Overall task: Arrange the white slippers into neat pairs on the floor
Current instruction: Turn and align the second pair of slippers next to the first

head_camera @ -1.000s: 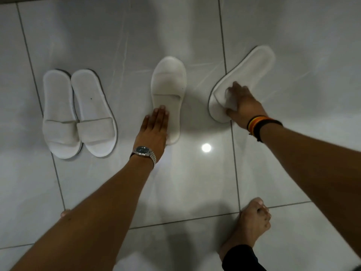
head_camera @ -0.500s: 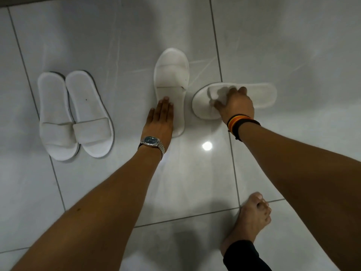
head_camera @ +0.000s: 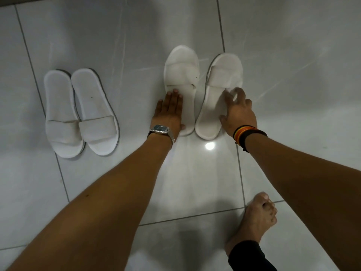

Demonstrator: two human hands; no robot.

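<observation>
Two pairs of white slippers lie on the pale tiled floor. The left pair sits side by side, straps toward me. In the middle, one slipper points away from me, and my left hand rests flat on its heel end, fingers together. Beside it to the right lies the second slipper, also toe away, almost parallel. My right hand hovers over its right edge with fingers spread and blurred, fingertips touching the sole by the strap. I cannot tell whether it still grips.
My bare right foot stands on the tile at the lower right, below my right arm. A bright lamp reflection shines on the floor just under the middle pair. Dark grout lines cross the tiles.
My right hand turned the right slipper from slanted and upside down, through sideways, to upright beside the middle slipper. The left hand stayed flat on the middle slipper.
</observation>
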